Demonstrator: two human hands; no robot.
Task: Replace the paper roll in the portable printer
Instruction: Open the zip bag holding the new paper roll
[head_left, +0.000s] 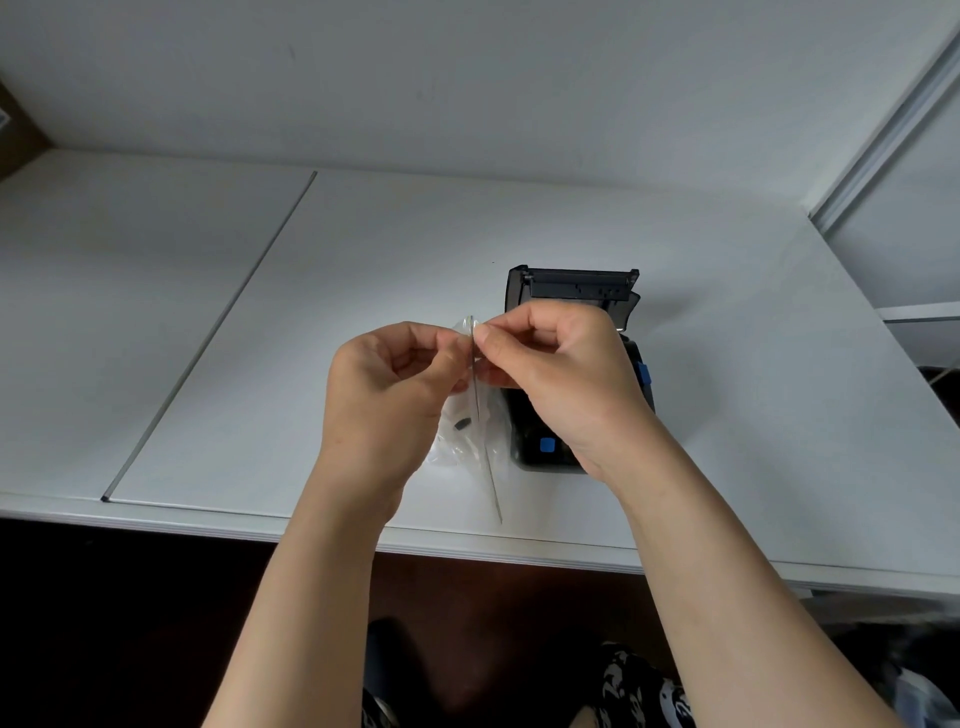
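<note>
Both hands (483, 358) pinching clear plastic bag (470, 431), open black printer (576, 312) behind, white table (260, 312)

Nothing here can be read. The black printer (571, 364) on the white table (727, 364) shows no brand name or model number that I can make out; its open lid, at the printer's far end, bears only faint pale marks too small to tell. Blue buttons sit on the printer's near face and right side, with no legible sign on them. The clear plastic bag (470, 415), just left of the printer, carries no print I can see, only a small dark piece inside it.
</note>
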